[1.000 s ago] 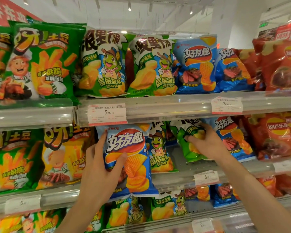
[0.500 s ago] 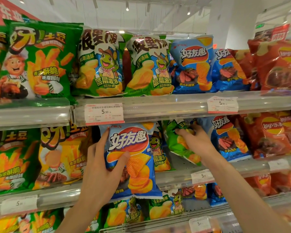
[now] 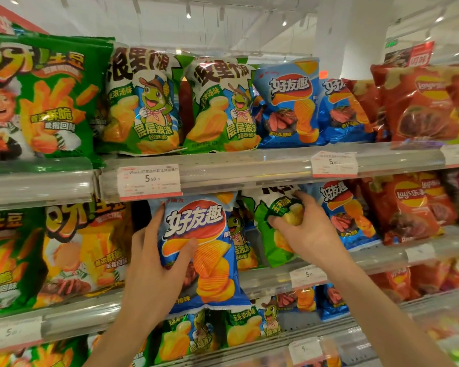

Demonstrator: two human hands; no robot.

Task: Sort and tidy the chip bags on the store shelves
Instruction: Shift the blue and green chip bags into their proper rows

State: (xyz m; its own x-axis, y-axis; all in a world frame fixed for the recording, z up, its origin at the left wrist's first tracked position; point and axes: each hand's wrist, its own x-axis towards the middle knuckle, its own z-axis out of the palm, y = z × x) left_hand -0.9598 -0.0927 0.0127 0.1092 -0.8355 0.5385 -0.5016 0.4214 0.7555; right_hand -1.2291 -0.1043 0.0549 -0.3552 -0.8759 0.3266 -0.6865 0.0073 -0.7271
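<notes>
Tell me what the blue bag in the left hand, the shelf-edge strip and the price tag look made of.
Blue bag: thin glossy plastic film, judging by its sheen and the creases under the left hand.
Shelf-edge strip: clear, shiny, likely rigid plastic; the shelf shows through it.
Price tag: matte white printed paper or card, apparently behind the strip.

The top shelf (image 3: 249, 165) holds it all in a row: green fries bag (image 3: 40, 96) far left of the 5.90 price tag (image 3: 149, 181), two green frog bags (image 3: 143, 102) right above the tag, then blue steak-flavor bags (image 3: 289, 104), and red Lay's bags (image 3: 421, 102) way off right.
</notes>
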